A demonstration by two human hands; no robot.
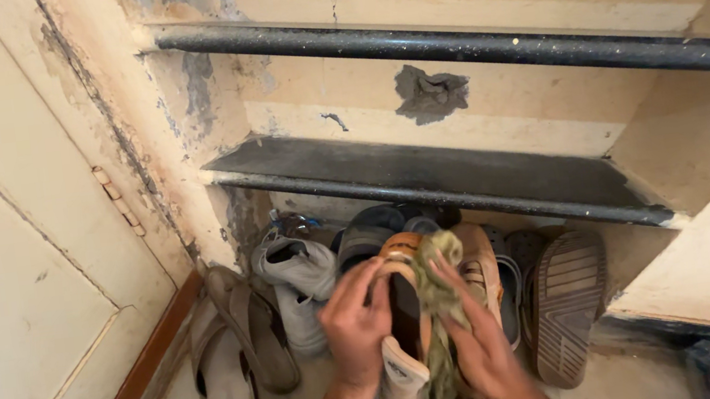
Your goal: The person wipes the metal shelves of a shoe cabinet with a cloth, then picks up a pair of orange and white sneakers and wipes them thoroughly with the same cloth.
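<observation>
Item: tan sandal (400, 311), near centre, above the floor (612, 384). Left hand (354, 326) closed around its side; right hand (470, 325) pinching an olive rag (440, 293) against it. Probably light, semi-stiff sole; best gripped mid-sole. Grey sneakers (297, 279) behind.

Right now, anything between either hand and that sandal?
Nothing visible. The left hand grips the brown and white sandal directly; the right hand presses a greenish cloth against its strap, so only the cloth lies between that hand and the sandal.
</observation>
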